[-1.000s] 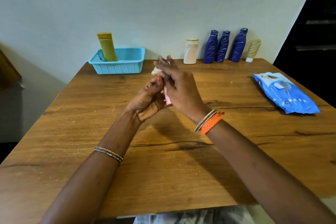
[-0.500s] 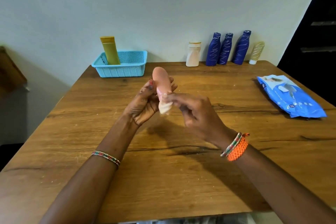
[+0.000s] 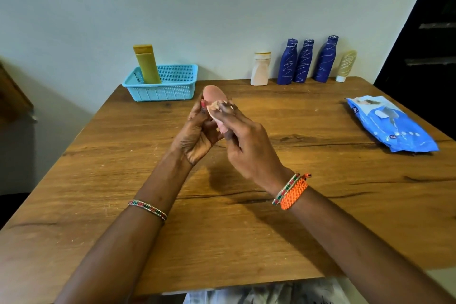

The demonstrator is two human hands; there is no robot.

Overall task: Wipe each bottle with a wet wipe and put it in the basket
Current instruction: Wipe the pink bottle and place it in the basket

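**Pink bottle held over table centre, wipe applied by right hand**

The left hand (image 3: 197, 131) grasps a small rounded pink plastic bottle (image 3: 212, 96) from the left side, fingers curled round its lower body. The bottle is held above the middle of the brown wood-grain table (image 3: 222, 242), clear of the surface, with its rounded end pointing up and away from the person.

The right hand (image 3: 249, 145) pinches a crumpled pale wet wipe (image 3: 216, 107) against the right face of the bottle. Its fingertips (image 3: 225, 107) press the wipe onto the plastic. Most of the wipe is hidden between the two hands.

A light blue perforated plastic basket (image 3: 172, 92) stands at the far left of the table, next to the wall. One tall mustard-yellow tube (image 3: 147, 64) stands upright in its left end, leaning slightly.

Along the far edge, right of centre, five containers stand in a row:
- a short white bottle with a yellow-rimmed cap (image 3: 260, 69), at the left end;
- three dark blue bottles with white zigzag lines (image 3: 306, 60), close together;
- a small cream tube standing on its white cap (image 3: 346, 65), at the right end.

A blue soft plastic pack of wet wipes (image 3: 392, 123) lies flat near the right edge, well apart from the hands.

The left wrist carries a thin multicoloured beaded bracelet (image 3: 148, 209). The right wrist carries an orange braided band (image 3: 294, 194) beside a similar beaded one.
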